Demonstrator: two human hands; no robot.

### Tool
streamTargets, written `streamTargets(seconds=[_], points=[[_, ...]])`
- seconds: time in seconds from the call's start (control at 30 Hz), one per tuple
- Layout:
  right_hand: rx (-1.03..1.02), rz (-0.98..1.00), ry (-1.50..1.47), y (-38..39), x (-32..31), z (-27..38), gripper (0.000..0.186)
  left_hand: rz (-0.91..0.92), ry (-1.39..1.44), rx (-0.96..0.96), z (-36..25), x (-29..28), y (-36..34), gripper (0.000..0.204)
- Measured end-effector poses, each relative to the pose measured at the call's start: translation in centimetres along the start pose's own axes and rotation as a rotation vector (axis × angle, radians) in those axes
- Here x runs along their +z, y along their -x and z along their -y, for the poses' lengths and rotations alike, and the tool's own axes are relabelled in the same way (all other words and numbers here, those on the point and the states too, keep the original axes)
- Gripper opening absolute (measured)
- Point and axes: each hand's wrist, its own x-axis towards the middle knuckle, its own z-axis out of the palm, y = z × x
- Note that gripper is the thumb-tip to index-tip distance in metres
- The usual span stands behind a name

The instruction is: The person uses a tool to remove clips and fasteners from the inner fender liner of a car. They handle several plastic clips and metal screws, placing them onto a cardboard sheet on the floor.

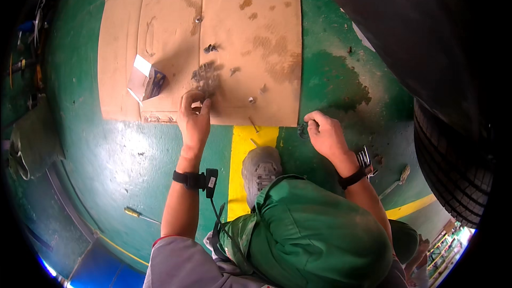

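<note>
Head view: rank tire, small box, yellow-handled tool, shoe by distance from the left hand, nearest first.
From the left hand:
1. Small box: left, on the cardboard.
2. Shoe: lower right, on the yellow stripe.
3. Yellow-handled tool: lower left, on the green floor.
4. Tire: far right.

Stained brown cardboard sheet (165,32) is laid on green painted floor (80,154). Left hand (194,120), fingers curled, is held at its near edge, just beside a dark clump of small parts (206,77); grip can't be confirmed. Right hand (325,134) is held past the sheet's right edge, fingertips bunched, contents hidden. Small white-and-dark-blue carton (152,84) is set on the sheet, left of the clump. Yellow-handled screwdriver (133,212) is left on the floor, lower left. Black treaded tyre (445,162) is seen far right.
</note>
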Motion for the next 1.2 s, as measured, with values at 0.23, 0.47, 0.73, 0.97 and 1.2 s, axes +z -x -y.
streamTargets(seconds=[0.23,0.47,0.73,0.97,1.2], points=[[-0.064,0.047,0.031,-0.6,0.6,1.4,0.012,0.0,0.095,-0.128,-0.6,-0.6,1.5,0.027],[-0.124,0.041,0.036,-0.9,1.3,0.5,0.01,0.003,0.163,-0.19,0.3,-0.9,1.6,0.027],[-0.106,0.027,-0.019,-1.3,1.7,-0.1,0.01,-0.086,-0.036,0.015,1.0,-0.8,-4.5,0.035],[-0.059,0.036,-0.017,-1.3,1.6,-0.2,0.009,-0.004,0.085,-0.086,1.5,-0.6,-2.2,0.029],[-0.031,0.045,-0.05,-1.4,1.8,-0.3,0.01,-0.095,0.107,-0.191,2.3,-1.1,0.3,0.03]])
